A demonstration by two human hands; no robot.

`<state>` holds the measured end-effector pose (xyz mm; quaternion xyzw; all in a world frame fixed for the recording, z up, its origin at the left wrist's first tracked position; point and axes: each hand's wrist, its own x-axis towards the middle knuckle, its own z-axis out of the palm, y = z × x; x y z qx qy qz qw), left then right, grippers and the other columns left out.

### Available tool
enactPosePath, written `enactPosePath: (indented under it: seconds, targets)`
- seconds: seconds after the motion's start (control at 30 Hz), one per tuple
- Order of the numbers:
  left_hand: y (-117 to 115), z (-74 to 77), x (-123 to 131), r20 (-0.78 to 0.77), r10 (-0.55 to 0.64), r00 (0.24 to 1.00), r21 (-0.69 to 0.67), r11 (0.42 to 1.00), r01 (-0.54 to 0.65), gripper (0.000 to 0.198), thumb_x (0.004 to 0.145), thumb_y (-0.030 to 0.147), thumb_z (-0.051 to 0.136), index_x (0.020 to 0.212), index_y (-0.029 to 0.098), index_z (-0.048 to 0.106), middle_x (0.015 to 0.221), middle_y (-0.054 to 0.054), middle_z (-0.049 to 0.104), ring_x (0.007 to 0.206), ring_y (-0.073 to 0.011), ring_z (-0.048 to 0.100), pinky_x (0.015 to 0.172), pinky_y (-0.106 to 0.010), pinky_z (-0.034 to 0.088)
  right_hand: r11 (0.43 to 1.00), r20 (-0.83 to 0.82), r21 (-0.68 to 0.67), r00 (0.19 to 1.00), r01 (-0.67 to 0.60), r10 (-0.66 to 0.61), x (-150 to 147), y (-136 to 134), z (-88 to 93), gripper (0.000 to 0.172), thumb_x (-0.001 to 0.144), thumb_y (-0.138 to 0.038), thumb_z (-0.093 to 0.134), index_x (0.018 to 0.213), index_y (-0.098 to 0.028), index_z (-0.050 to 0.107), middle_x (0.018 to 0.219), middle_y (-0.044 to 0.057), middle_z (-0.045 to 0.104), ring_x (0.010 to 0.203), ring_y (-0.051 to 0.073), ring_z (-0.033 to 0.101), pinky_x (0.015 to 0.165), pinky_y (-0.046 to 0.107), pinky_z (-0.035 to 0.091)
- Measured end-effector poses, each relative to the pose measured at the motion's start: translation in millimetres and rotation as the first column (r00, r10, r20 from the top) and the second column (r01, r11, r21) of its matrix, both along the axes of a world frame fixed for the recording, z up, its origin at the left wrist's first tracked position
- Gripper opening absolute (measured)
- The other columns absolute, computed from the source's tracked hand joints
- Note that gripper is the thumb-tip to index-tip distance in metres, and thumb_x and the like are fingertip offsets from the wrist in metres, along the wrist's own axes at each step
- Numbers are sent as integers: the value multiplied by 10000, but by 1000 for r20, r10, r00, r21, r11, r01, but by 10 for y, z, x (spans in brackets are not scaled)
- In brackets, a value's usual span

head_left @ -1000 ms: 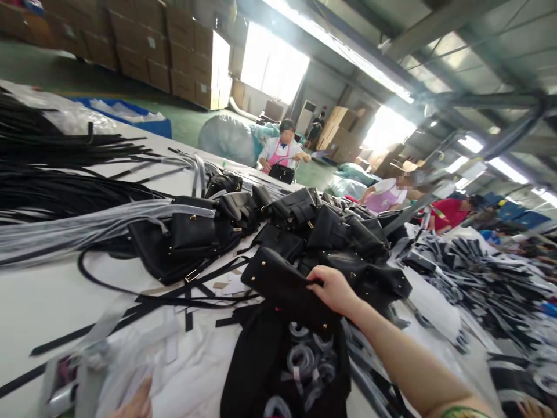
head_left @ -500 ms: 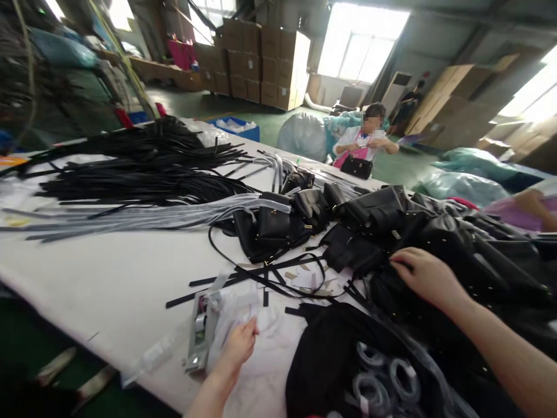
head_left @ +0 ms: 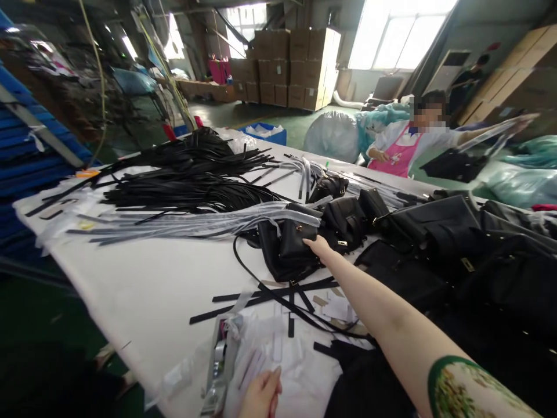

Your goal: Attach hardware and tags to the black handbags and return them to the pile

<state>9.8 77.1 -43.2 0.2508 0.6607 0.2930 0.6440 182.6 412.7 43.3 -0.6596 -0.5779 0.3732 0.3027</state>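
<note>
Warehouse cartons [head_left: 291, 67] lined the far wall behind a long white tabletop [head_left: 143, 278]. The right hand [head_left: 321, 247] was stretched forward with its fingertips on a small black bag [head_left: 289, 252] near the tabletop's middle; whether they pinched it could not be told. The left hand [head_left: 261, 395] lay flat and loose on white packets [head_left: 282, 354] at six o'clock, with a dispenser [head_left: 220, 363] just at its nine. The bag looked light, soft and slumped, its face probably slick. The top edge beside the brass clasp seemed the surest place to take hold. More bags [head_left: 435, 232] were heaped at three o'clock and black straps [head_left: 191, 174] at eleven. A co-worker [head_left: 409, 148] stood at one.
</note>
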Motion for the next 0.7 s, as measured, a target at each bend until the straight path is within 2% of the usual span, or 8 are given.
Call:
enactPosePath:
  seconds: [0.07,0.13,0.23,0.33,0.4,0.5,0.6,0.7]
  targets:
    - [47,54,16,-27,16,1000,25,1000,-16,670,496,907,485,517,240,425,348,82,236,313,-87,210,344,-244,146,999,38,22,999,-32,31,56,-188,127,216,778,-259,646,948,-142,710,967,107,733,914,250,673,821,353,524]
    - [121,195,13,-103,-15,995,120,992,28,595,585,818,524,519,234,435,395,71,266,365,-105,277,372,-245,203,992,58,58,992,-113,109,257,-525,313,191,771,-280,666,921,-176,725,934,72,739,897,251,671,836,361,516]
    - [233,530,-13,-283,-60,957,264,955,138,434,761,610,507,586,216,555,493,28,420,507,-148,443,466,-252,324,940,47,133,950,-313,309,695,-1248,632,225,808,-364,651,939,-203,740,914,37,741,854,234,674,809,344,522]
    - [291,890,20,-346,-124,930,328,912,244,337,810,497,511,701,202,631,551,13,510,572,-160,495,513,-251,352,896,1,66,898,-439,440,1079,-2054,881,253,853,-395,609,940,-200,744,888,29,740,821,212,677,770,305,523]
    - [281,1080,106,-336,-185,924,341,890,303,317,829,475,513,760,193,640,548,17,529,539,-148,486,505,-245,348,889,-20,-13,889,-459,458,1247,-2535,970,245,859,-393,607,925,-201,744,869,25,741,801,197,678,746,278,521]
    - [180,1278,308,-312,-283,907,378,839,391,301,848,454,518,749,188,617,569,17,570,521,-125,488,518,-231,367,904,1,-50,905,-424,425,1403,-3103,1020,226,860,-382,612,928,-210,743,866,20,742,785,183,677,740,261,518]
    - [-7,1430,536,-305,-365,879,444,763,471,247,827,412,573,805,179,655,684,-10,648,625,-141,566,604,-238,440,927,36,-33,926,-374,375,1499,-3497,1044,221,869,-371,602,931,-213,744,867,23,742,783,180,674,745,263,513]
    - [-215,1547,729,-308,-455,835,518,656,549,167,795,325,626,850,183,694,823,-41,702,784,-178,629,746,-277,490,945,66,-4,942,-328,328,1558,-3757,1075,226,869,-375,599,922,-211,746,837,27,738,754,177,667,713,261,504]
